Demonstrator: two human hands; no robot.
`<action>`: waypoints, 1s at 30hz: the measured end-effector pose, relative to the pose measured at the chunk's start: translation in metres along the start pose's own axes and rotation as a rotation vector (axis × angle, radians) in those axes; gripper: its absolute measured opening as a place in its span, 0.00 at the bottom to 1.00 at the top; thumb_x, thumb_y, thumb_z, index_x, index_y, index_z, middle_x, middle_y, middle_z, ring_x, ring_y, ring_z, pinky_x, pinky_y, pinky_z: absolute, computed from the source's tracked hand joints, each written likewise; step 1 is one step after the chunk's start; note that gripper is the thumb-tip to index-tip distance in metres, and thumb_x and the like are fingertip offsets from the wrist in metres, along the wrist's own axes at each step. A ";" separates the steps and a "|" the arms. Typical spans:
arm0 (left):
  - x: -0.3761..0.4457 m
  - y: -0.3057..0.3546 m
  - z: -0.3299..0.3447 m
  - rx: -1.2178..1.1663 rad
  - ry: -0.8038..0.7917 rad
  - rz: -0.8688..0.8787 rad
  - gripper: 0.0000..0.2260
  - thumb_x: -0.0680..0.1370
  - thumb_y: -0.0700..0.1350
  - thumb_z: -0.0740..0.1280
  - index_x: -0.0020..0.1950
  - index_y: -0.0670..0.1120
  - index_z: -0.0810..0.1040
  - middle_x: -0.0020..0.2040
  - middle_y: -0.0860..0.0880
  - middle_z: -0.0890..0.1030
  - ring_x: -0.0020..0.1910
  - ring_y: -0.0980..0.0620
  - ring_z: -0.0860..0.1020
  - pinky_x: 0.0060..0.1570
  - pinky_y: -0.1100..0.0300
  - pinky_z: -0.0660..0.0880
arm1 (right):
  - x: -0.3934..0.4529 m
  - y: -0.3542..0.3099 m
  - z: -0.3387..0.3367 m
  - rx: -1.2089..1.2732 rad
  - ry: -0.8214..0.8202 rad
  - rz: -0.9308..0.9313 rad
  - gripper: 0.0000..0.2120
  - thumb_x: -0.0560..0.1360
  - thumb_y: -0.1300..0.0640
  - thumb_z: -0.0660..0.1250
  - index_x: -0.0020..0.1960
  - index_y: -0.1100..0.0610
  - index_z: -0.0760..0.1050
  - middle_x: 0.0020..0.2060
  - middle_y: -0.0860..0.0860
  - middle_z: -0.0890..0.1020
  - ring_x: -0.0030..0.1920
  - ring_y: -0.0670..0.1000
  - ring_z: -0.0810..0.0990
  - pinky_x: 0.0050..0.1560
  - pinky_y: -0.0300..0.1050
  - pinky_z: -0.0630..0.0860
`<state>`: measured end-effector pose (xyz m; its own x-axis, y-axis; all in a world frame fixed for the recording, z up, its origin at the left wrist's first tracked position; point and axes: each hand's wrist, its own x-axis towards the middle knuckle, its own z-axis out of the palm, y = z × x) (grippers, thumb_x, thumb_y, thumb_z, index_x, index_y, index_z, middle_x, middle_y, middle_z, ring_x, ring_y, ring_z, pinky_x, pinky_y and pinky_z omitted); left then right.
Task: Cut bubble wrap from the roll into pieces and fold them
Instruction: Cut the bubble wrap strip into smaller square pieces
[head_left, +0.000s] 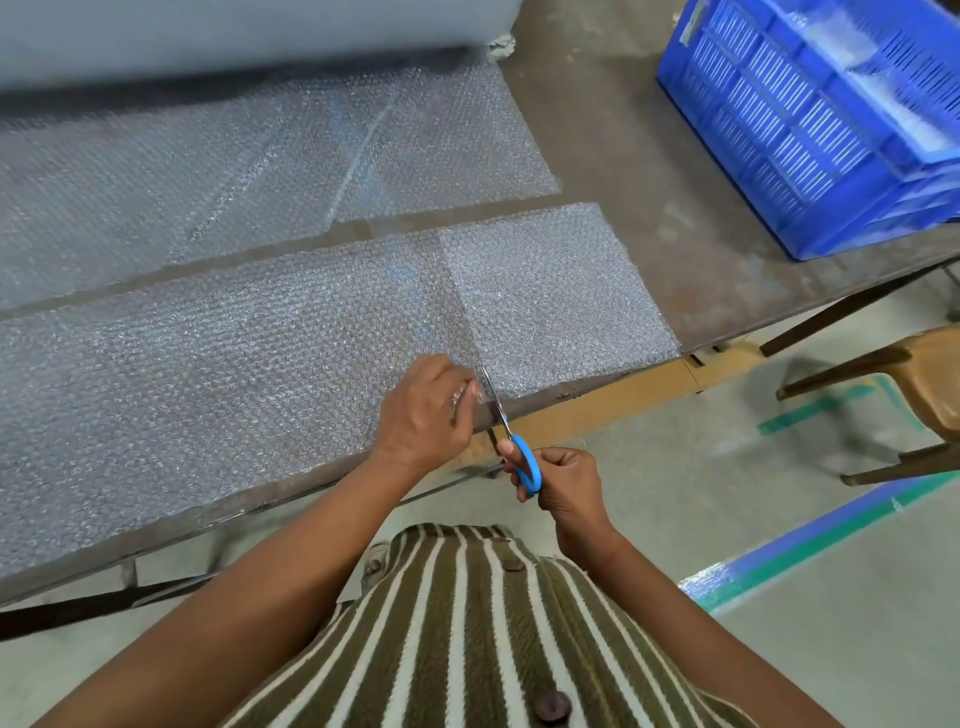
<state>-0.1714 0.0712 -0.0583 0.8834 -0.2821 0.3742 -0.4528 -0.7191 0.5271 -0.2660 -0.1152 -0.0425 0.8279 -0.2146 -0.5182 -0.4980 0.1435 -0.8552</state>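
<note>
A long strip of bubble wrap (218, 364) lies along the near edge of the metal table (649, 171). Its right end (550, 291) looks doubled over and whiter. My left hand (423, 408) pinches the wrap's near edge just left of the cut line. My right hand (563, 480) grips blue-handled scissors (525, 464), whose blades (492, 397) enter the wrap at the table's front edge. A wider sheet (234, 171) runs back to the big roll (208, 31) at the far side.
A blue slotted plastic crate (810, 135) stands on the table's right end. A brown chair (919, 395) is on the floor to the right. Blue and green tape lines (810, 540) mark the floor. Cardboard (623, 395) shows under the table edge.
</note>
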 end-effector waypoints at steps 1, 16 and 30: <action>0.005 -0.001 -0.003 0.025 -0.003 -0.010 0.08 0.82 0.44 0.69 0.58 0.42 0.82 0.52 0.46 0.79 0.51 0.47 0.77 0.41 0.51 0.78 | 0.000 0.000 -0.001 -0.005 -0.002 0.003 0.18 0.73 0.54 0.82 0.37 0.68 0.85 0.31 0.61 0.80 0.29 0.54 0.73 0.30 0.39 0.71; 0.020 -0.023 0.005 0.371 -0.442 -0.102 0.36 0.87 0.63 0.45 0.88 0.43 0.46 0.89 0.44 0.48 0.88 0.47 0.43 0.85 0.44 0.46 | 0.012 -0.019 0.013 0.034 0.021 0.023 0.19 0.68 0.55 0.85 0.37 0.70 0.83 0.32 0.61 0.81 0.29 0.52 0.76 0.29 0.41 0.73; 0.023 -0.021 0.005 0.443 -0.504 -0.132 0.36 0.87 0.64 0.42 0.88 0.42 0.40 0.88 0.43 0.41 0.87 0.46 0.38 0.85 0.44 0.39 | 0.013 -0.025 0.017 0.000 0.002 0.008 0.13 0.72 0.60 0.83 0.34 0.65 0.84 0.32 0.61 0.80 0.27 0.50 0.74 0.27 0.38 0.71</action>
<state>-0.1404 0.0767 -0.0647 0.9246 -0.3581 -0.1299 -0.3402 -0.9297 0.1414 -0.2384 -0.1055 -0.0275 0.8231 -0.2153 -0.5254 -0.5051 0.1452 -0.8508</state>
